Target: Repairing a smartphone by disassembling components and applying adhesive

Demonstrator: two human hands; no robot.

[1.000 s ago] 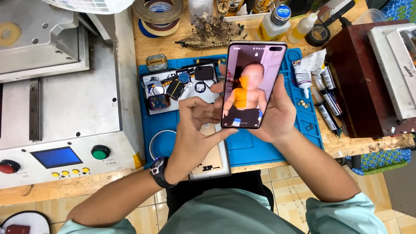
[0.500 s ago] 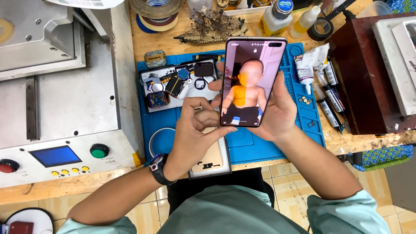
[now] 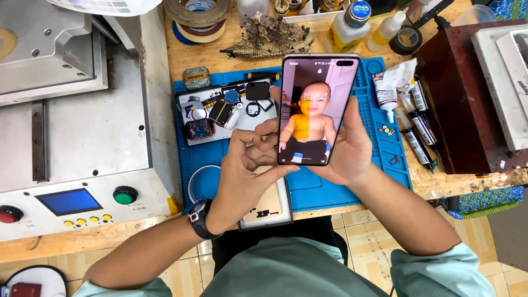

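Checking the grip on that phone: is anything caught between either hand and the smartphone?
Nothing visible. The right hand cradles the smartphone from behind, and the left hand touches its lower left edge directly with bare fingers.
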